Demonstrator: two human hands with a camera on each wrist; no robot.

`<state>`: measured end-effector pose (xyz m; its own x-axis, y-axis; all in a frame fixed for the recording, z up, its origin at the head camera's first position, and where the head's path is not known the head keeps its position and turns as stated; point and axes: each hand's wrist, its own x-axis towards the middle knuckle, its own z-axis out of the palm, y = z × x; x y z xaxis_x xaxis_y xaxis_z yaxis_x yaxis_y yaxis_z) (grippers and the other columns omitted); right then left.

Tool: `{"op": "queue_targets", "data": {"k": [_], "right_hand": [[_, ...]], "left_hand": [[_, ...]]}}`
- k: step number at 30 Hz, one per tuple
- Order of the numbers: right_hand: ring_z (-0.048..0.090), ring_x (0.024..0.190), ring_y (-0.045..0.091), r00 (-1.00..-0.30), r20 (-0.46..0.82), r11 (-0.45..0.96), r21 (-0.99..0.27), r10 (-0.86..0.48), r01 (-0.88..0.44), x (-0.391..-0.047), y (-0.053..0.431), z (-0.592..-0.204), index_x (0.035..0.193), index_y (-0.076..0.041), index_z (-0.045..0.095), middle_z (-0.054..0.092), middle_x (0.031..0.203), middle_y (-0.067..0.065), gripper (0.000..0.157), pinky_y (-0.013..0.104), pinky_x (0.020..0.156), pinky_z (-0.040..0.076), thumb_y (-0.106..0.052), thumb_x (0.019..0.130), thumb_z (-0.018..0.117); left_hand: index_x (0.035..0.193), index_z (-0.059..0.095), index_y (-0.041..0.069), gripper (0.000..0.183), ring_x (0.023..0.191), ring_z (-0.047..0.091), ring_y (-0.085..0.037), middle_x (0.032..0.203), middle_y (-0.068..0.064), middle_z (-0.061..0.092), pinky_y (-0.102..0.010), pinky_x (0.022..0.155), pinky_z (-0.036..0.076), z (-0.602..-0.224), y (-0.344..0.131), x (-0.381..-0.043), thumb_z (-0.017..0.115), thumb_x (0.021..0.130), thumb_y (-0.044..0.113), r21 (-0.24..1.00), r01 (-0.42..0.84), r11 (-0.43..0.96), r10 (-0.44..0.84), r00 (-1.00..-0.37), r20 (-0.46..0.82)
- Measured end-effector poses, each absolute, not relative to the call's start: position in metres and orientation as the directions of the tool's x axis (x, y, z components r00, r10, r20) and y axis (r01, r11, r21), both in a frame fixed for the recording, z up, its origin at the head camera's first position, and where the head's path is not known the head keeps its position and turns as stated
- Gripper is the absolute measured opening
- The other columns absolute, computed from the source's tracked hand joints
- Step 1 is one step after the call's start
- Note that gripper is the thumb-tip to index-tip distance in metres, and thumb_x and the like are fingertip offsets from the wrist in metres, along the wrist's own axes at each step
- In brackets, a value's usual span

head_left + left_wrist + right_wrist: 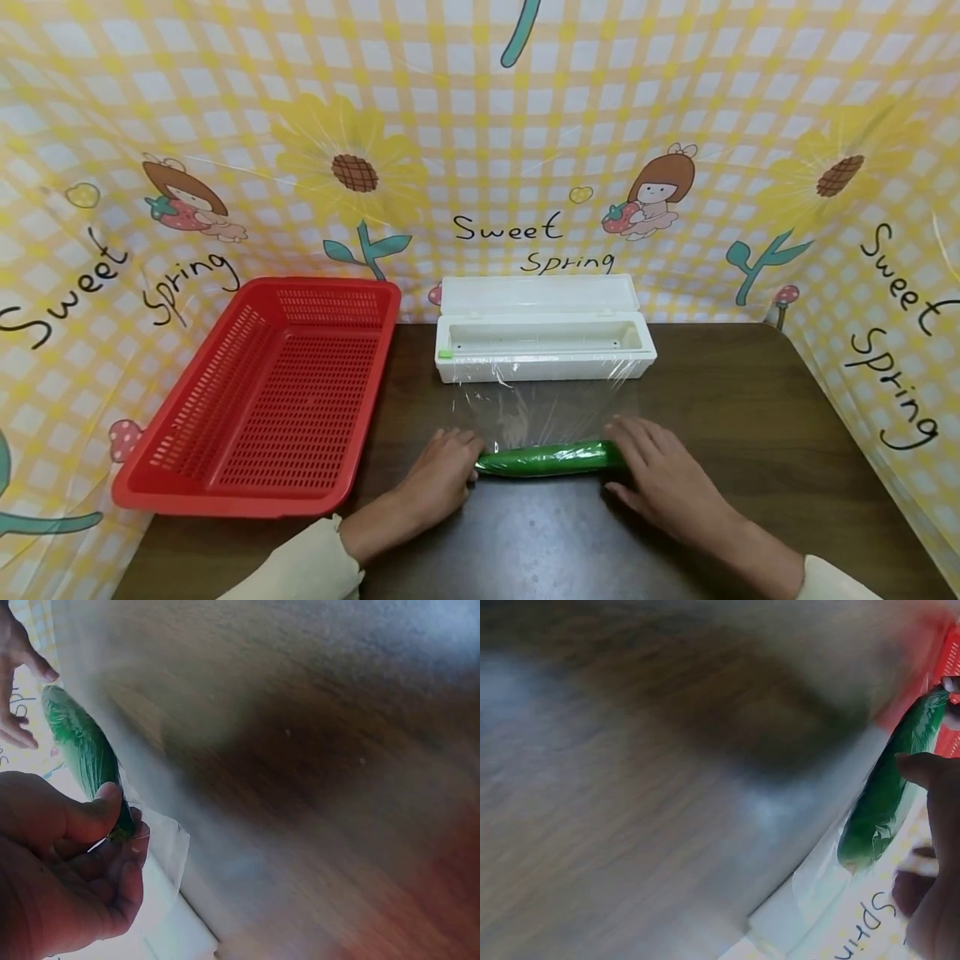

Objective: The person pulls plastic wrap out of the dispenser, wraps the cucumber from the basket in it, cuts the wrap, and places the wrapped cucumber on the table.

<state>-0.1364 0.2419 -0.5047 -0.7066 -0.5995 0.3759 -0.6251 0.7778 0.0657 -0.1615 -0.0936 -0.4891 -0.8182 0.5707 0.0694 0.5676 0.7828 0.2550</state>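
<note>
A green cucumber (543, 459) in clear plastic wrap lies crosswise near the middle of the table. My left hand (444, 468) grips its left end; the left wrist view shows the thumb (107, 801) on top and the fingers curled beneath. My right hand (660, 475) is around the cucumber's right end, its thumb and fingers spread apart. The right wrist view has that thumb (919, 766) beside the green skin. A sheet of clear plastic wrap (555, 408) runs from the cucumber back to a white wrap dispenser box (543, 368), whose lid (536, 293) stands raised.
To the left sits a red perforated plastic basket (258, 503), tilted slightly in view. A green slider (446, 354) is at the dispenser's left front. The dark wooden table (757, 392) meets a yellow checked cloth (480, 125) at the back and sides.
</note>
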Motion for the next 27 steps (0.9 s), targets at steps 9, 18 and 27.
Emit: {"op": "queue_targets", "data": {"k": [9,18,27], "right_hand": [[0.054,0.105,0.024,-0.633,0.343,0.695,0.089,-0.694,-0.714,-0.142,0.226,-0.514,0.130,-0.003,0.053,0.056,0.119,0.008,0.061,0.039,0.090,0.045,-0.026,0.078,0.075],[0.052,0.098,0.023,-0.655,0.292,0.700,0.080,-0.697,-0.710,-0.149,0.223,-0.508,0.118,-0.004,0.057,0.056,0.109,0.006,0.046,0.037,0.085,0.047,-0.013,0.075,0.072],[0.052,0.095,0.021,-0.661,0.259,0.699,0.091,-0.704,-0.709,-0.155,0.223,-0.500,0.110,-0.005,0.059,0.057,0.105,0.005,0.042,0.034,0.081,0.049,-0.015,0.070,0.072]], "left_hand": [[0.101,0.068,0.010,0.037,0.091,0.059,-0.020,0.097,-0.001,0.067,-0.055,0.099,0.042,-0.487,-0.094,-0.161,0.071,0.067,-0.004,0.254,0.574,0.778,0.572,-0.815,0.093],[0.099,0.069,0.009,0.039,0.088,0.058,-0.018,0.089,0.001,0.064,-0.052,0.098,0.043,-0.484,-0.094,-0.161,0.068,0.064,-0.008,0.257,0.576,0.776,0.579,-0.812,0.073],[0.103,0.066,0.010,0.032,0.088,0.058,-0.019,0.091,0.000,0.065,-0.052,0.095,0.044,-0.486,-0.095,-0.162,0.071,0.073,0.001,0.233,0.606,0.761,0.609,-0.790,0.069]]}}
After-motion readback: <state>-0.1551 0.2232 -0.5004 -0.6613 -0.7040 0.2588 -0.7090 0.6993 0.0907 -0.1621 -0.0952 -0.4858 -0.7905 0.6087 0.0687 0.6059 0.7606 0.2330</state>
